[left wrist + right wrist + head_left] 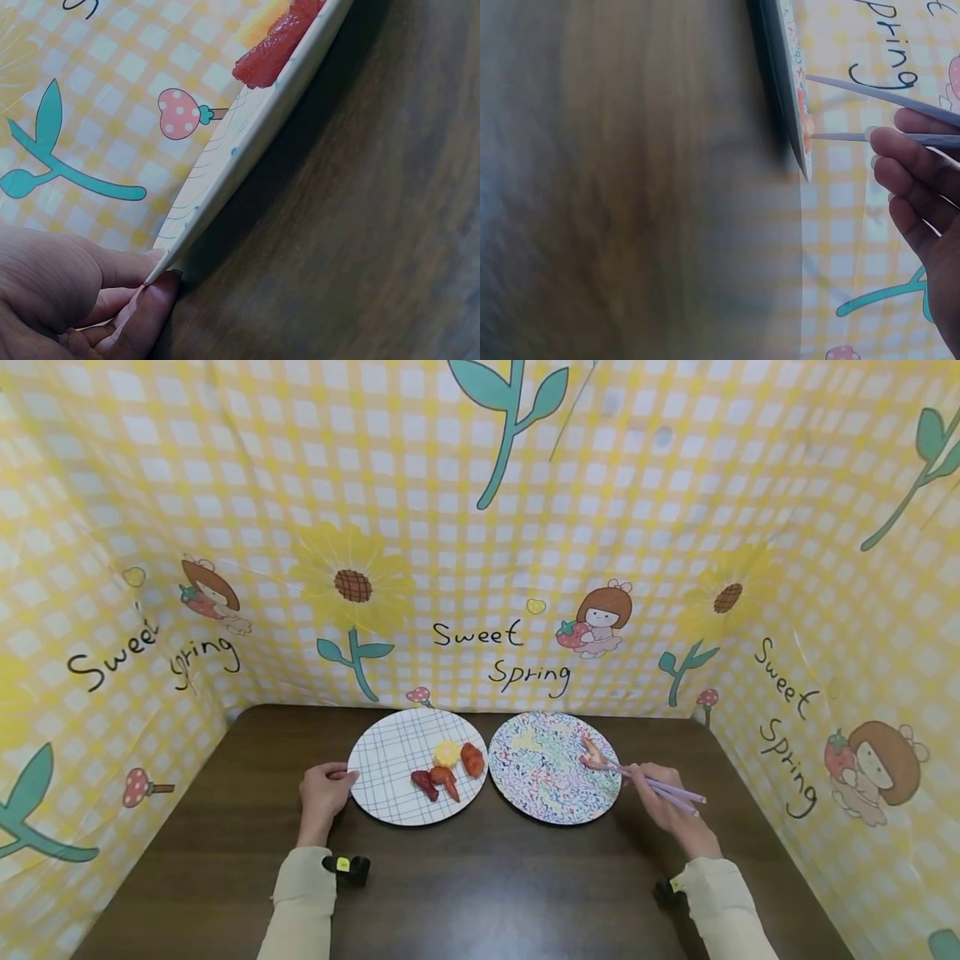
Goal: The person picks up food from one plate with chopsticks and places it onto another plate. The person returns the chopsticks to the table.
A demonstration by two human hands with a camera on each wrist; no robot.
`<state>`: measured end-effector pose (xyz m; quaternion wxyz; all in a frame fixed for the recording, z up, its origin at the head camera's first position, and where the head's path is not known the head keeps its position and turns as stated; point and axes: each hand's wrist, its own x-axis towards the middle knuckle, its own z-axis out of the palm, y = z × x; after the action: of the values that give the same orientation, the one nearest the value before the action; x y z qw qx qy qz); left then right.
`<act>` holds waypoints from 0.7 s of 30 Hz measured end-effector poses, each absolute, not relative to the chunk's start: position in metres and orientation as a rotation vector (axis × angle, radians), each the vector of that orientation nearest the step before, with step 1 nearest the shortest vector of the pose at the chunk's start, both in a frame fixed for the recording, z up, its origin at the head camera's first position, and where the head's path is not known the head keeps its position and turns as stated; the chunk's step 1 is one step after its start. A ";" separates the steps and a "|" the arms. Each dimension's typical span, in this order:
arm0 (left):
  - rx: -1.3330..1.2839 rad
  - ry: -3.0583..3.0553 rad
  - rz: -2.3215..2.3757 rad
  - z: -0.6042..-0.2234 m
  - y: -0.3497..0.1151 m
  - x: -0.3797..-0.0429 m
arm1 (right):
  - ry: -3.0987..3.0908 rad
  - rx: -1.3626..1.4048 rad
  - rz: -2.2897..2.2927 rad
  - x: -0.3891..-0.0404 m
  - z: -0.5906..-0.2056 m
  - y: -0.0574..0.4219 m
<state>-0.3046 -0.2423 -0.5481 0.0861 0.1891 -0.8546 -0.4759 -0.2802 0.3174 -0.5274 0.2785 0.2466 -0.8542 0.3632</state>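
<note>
My left hand (324,792) pinches the left rim of a white plate with blue grid lines (390,743), thumb on top and fingers beneath in the left wrist view. Toward that plate's right side lie a yellow round piece (447,754), an orange-brown food piece (472,760), a chicken wing (445,782) and a dark red drumstick-like piece (424,784). In my right hand (663,797) is a pair of light purple chopsticks (678,791). Their tips reach a shrimp-like piece (593,753) at the right of a speckled multicoloured plate (532,777); whether they grip it I cannot tell.
Both plates stand side by side at the back of a dark wooden table (480,877), their rims nearly touching. A yellow checked cloth (480,552) with printed flowers and figures rises behind and on both sides. Each wrist wears a small black camera.
</note>
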 end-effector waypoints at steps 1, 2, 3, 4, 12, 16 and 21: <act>0.560 -2.546 -1.417 -0.548 -0.242 -0.305 | -2.298 0.640 0.988 -0.280 -0.527 0.319; 0.558 -2.546 -1.419 -0.548 -0.242 -0.305 | -2.309 0.616 0.997 -0.280 -0.526 0.320; 0.556 -2.546 -1.419 -0.548 -0.242 -0.305 | -2.322 0.594 1.006 -0.280 -0.525 0.321; 0.555 -2.545 -1.418 -0.548 -0.242 -0.304 | -2.340 0.575 1.007 -0.279 -0.524 0.323; 0.549 -2.546 -1.414 -0.546 -0.242 -0.303 | -2.602 0.354 1.190 -0.275 -0.517 0.327; 0.552 -2.542 -1.415 -0.545 -0.243 -0.303 | -2.632 0.411 1.264 -0.274 -0.512 0.321; 0.556 -2.543 -1.420 -0.547 -0.243 -0.304 | -2.533 0.569 1.151 -0.272 -0.505 0.309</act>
<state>-0.3042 -0.2426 -0.5470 0.0881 0.1867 -0.8542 -0.4772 -0.2718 0.3087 -0.5054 0.1504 0.1982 -0.8817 0.4008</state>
